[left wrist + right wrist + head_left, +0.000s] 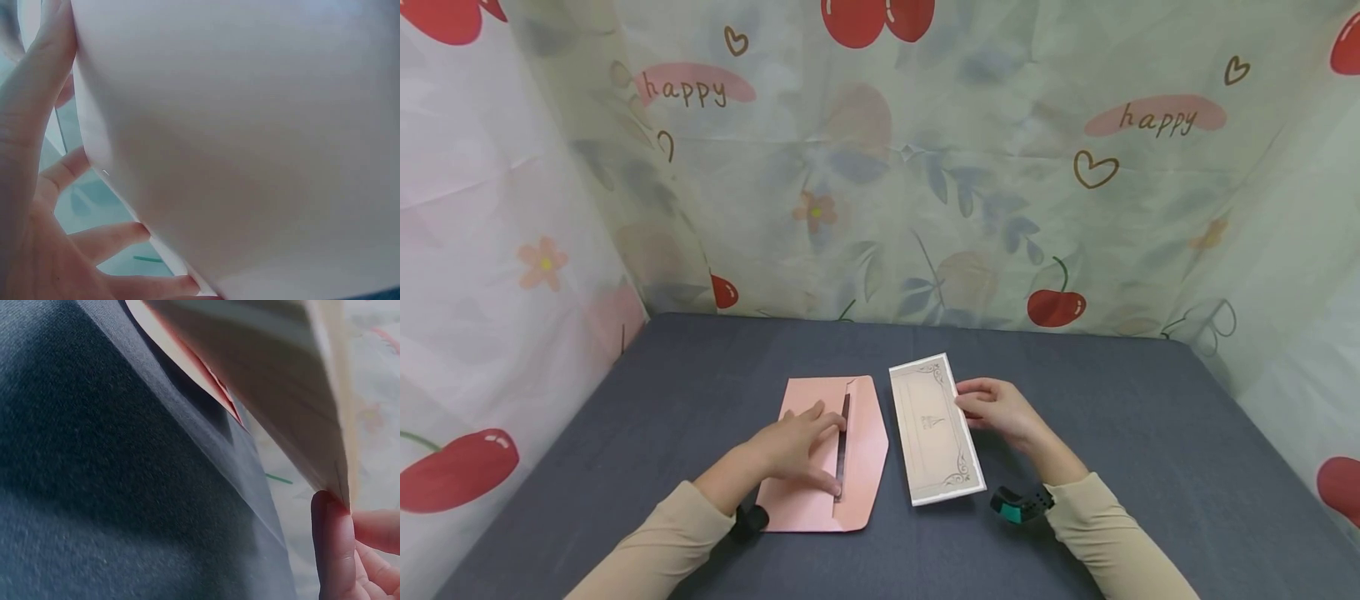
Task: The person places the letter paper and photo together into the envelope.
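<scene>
A pink envelope (865, 450) lies on the table with its pointed flap spread to the right. My left hand (801, 446) is over it, thumb and fingers holding the edge of its pocket, and a dark gap shows along that edge. The left wrist view has the fingertips along the edge of the envelope (237, 156), which fills most of the frame. To the right, my right hand (1000, 411) pinches the right edge of a cream card (932, 429) with a printed ornamental border. Seen from the right wrist, thumb and finger grip a corner of the tilted card (281, 381).
A dark grey cloth covers the table (1112, 400). Printed curtains (880, 233) with cherries, hearts and flowers stand behind it and on both sides. A dark band with a teal part (1011, 510) is at the right wrist, and a black piece (750, 522) is at the left.
</scene>
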A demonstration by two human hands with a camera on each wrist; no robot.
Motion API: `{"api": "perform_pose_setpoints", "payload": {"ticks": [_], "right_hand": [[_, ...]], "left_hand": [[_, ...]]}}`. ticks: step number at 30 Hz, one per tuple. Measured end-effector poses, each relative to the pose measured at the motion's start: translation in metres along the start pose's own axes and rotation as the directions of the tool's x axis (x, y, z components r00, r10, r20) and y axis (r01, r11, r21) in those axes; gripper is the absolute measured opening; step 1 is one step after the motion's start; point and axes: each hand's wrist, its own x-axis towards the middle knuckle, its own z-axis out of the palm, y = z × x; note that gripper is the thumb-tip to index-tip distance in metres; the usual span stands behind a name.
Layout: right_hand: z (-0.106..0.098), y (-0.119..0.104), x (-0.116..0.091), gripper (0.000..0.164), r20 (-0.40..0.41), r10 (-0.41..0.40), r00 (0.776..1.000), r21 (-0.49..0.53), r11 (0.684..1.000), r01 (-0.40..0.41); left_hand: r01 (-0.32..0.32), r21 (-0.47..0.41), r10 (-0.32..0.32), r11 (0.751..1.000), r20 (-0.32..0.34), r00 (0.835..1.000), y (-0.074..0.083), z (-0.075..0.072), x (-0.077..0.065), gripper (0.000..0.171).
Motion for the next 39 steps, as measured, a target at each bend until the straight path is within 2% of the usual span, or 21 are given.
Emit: {"api": "perform_pose_setpoints", "payload": {"ticks": [14,24,39], "right_hand": [[0.014,0.002,0.003,0.036,0.006,0.018,1.0,0.012,1.0,-0.018],[0.024,0.003,0.005,0.036,0.031,0.0,1.0,0.032,0.999,-0.001],[0.038,0.004,0.005,0.035,0.082,0.001,0.997,0.085,0.996,-0.008]], "left_hand": [[-0.011,0.01,0.011,1.0,-0.004,1.0,0.001,0.0,0.0,0.077],[-0.009,0.008,0.01,1.0,-0.007,1.0,0.001,0.0,0.002,0.078],[0.015,0.003,-0.015,1.0,0.002,1.0,0.001,0.0,0.002,0.079]]}}
